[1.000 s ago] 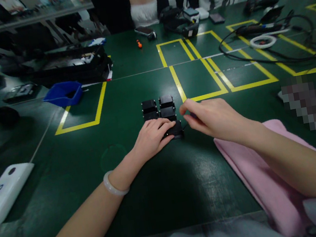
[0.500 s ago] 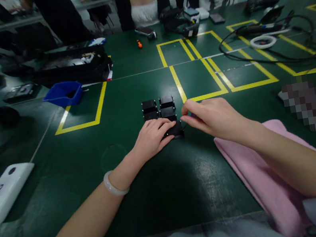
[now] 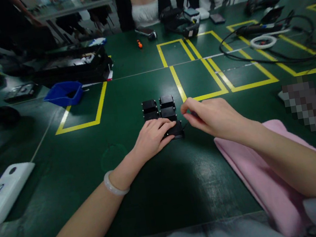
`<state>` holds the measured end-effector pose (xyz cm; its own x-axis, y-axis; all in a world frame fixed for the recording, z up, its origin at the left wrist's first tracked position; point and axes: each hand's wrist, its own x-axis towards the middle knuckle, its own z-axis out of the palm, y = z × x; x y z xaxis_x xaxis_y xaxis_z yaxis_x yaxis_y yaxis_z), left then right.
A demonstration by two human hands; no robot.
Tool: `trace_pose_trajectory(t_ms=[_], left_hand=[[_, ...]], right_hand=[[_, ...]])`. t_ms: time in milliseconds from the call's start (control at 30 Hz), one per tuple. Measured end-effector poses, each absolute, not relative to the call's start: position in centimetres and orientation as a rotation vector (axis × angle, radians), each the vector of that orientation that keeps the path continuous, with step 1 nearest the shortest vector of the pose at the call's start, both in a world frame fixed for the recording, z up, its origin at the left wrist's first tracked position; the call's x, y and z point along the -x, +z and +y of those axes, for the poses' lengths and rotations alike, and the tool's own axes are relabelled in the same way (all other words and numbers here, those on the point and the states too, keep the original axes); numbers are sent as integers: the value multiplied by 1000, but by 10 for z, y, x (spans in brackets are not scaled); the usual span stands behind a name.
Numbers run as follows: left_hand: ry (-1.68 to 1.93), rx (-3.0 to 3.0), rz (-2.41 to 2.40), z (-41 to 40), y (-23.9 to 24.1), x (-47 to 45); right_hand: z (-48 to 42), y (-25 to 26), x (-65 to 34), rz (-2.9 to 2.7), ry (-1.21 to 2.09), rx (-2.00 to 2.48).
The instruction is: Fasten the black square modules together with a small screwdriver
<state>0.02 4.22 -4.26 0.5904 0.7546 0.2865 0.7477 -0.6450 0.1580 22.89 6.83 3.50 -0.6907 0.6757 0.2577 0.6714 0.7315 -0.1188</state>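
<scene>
Several small black box-shaped blocks [image 3: 168, 113] with shiny screw-like dots at their corners stand in two columns on the green table. My left hand [image 3: 154, 135] lies over the nearest ones, its fingers on top and its thumb along the near side of the front right block [image 3: 177, 128]. To the right of that block, my right hand [image 3: 210, 115] is closed in a pinch. A thin dark rod [image 3: 186, 125] runs from its fingertips to the block's right side; its kind is too small to tell. The left fingers hide part of the front row.
A pink cloth [image 3: 252, 159] lies under my right forearm. At left are a white case [image 3: 5, 194] and a blue bin [image 3: 64, 94], with a black tray [image 3: 73, 68] behind. Black cables [image 3: 272, 59] lie at right. People stand across the table.
My right hand has shifted very slightly, still pinching beside the front block. The left hand and blocks have stayed put. A person in the back left has moved left.
</scene>
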Motion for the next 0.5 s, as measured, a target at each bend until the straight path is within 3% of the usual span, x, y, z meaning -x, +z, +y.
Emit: trace_pose_trajectory(t_ms=[500], left_hand=[[512,-2781,1319,42,-42,-1]], right_hand=[[68,35,-229,-2639,56,1052]])
